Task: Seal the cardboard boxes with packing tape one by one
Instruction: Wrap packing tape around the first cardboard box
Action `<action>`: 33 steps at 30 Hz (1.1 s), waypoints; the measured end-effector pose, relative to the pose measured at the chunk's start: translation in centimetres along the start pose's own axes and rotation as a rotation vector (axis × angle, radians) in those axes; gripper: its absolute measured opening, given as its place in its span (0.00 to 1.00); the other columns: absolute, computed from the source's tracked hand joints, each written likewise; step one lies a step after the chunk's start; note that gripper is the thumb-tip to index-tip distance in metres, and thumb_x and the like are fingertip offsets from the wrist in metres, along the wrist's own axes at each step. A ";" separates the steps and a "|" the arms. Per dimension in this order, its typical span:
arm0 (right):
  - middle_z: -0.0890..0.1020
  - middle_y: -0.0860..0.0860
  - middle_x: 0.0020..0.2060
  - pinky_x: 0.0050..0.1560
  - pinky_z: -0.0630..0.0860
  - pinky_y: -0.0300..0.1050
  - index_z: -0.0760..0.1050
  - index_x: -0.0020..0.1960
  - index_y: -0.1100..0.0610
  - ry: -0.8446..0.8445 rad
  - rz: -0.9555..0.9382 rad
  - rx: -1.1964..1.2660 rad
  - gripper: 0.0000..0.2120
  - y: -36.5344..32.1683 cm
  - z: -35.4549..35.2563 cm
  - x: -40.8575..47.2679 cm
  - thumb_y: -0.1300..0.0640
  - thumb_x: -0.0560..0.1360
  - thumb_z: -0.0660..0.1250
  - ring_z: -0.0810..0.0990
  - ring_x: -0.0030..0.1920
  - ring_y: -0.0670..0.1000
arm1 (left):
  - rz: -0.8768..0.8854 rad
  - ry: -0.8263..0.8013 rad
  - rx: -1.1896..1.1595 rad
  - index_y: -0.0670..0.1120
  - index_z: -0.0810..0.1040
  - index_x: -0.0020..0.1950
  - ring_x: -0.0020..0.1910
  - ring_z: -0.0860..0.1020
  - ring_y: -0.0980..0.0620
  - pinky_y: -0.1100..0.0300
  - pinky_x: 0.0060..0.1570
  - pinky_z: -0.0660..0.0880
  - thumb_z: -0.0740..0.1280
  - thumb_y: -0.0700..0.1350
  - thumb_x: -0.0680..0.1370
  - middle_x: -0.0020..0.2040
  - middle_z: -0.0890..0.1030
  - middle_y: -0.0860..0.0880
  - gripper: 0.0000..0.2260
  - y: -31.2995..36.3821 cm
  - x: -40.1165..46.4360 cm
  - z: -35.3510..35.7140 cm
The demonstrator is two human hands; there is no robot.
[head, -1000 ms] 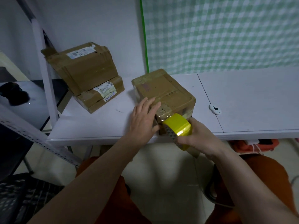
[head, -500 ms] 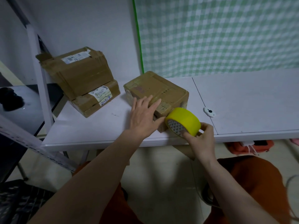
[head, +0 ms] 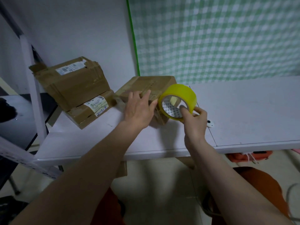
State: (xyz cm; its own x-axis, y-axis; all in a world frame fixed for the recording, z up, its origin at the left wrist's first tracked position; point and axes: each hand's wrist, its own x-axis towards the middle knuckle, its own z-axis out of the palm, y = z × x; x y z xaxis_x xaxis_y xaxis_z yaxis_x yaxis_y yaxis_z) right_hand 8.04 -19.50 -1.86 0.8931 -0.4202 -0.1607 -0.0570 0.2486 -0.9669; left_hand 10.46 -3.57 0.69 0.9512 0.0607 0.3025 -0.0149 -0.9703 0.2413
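A brown cardboard box (head: 146, 85) sits near the middle of the white table (head: 243, 114). My left hand (head: 139, 109) lies flat on its near top edge with straight fingers. My right hand (head: 193, 122) grips a yellow roll of packing tape (head: 180, 95), thumb inside the core, holding it upright against the box's right near corner. Two more cardboard boxes are stacked at the left: a large one (head: 73, 83) leaning on a flatter labelled one (head: 90, 112).
A small white object (head: 210, 125) lies on the table just right of my right hand. A grey shelf post (head: 32, 88) stands at the left, with a dark surface (head: 24, 114) beyond it. A green checked cloth (head: 219, 38) hangs behind the table.
My right hand has raised the tape roll from below the table edge up to the box's right corner. My left hand stays pressed on the box.
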 end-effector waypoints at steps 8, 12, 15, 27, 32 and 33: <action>0.79 0.47 0.49 0.55 0.71 0.56 0.73 0.61 0.51 -0.152 0.339 0.231 0.16 0.0 6.4 1.5 0.54 0.73 0.68 0.77 0.53 0.52 | -0.121 -0.074 0.033 0.49 0.67 0.73 0.63 0.62 0.40 0.49 0.64 0.60 0.53 0.58 0.82 0.65 0.69 0.36 0.23 -1.7 2.5 -0.4; 0.78 0.51 0.48 0.42 0.72 0.51 0.73 0.59 0.52 -0.256 0.383 0.317 0.12 1.0 7.1 2.2 0.56 0.76 0.64 0.78 0.46 0.54 | -0.091 -0.025 0.030 0.49 0.69 0.71 0.63 0.62 0.40 0.50 0.64 0.62 0.57 0.58 0.80 0.65 0.69 0.39 0.22 -3.8 1.7 0.3; 0.78 0.52 0.44 0.43 0.76 0.53 0.72 0.59 0.55 -0.253 0.350 0.358 0.12 1.3 6.9 3.1 0.63 0.77 0.62 0.78 0.44 0.53 | -0.136 -0.110 0.008 0.54 0.69 0.71 0.71 0.56 0.40 0.46 0.69 0.58 0.60 0.61 0.78 0.74 0.61 0.42 0.23 -4.3 1.4 1.3; 0.80 0.54 0.42 0.46 0.77 0.51 0.75 0.49 0.55 -0.082 0.488 0.304 0.06 5.5 6.0 2.9 0.64 0.77 0.62 0.79 0.43 0.54 | -0.126 -0.206 0.125 0.59 0.52 0.77 0.76 0.42 0.35 0.35 0.71 0.43 0.60 0.72 0.71 0.79 0.46 0.43 0.39 -6.2 1.5 3.4; 0.80 0.56 0.44 0.46 0.80 0.51 0.75 0.47 0.59 -0.011 0.547 0.426 0.03 5.4 7.1 3.4 0.63 0.74 0.68 0.80 0.42 0.54 | -0.008 -0.061 0.268 0.54 0.59 0.74 0.71 0.62 0.36 0.40 0.73 0.50 0.55 0.72 0.72 0.71 0.67 0.40 0.36 -6.4 2.3 3.0; 0.80 0.57 0.45 0.42 0.81 0.50 0.74 0.51 0.62 -0.006 0.568 0.463 0.08 5.5 7.5 3.1 0.64 0.73 0.69 0.81 0.42 0.54 | 0.007 -0.055 0.271 0.53 0.61 0.74 0.70 0.64 0.36 0.41 0.73 0.52 0.54 0.72 0.72 0.69 0.69 0.40 0.36 -6.5 2.6 2.9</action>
State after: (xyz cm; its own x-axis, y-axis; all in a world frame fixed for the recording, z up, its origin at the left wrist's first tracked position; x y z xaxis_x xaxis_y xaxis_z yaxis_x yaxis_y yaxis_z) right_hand 13.84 -12.91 -6.19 0.7845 -0.1119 -0.6100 -0.3192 0.7705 -0.5518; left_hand 13.87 2.18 -2.72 0.9669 0.0486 0.2505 0.0550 -0.9983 -0.0187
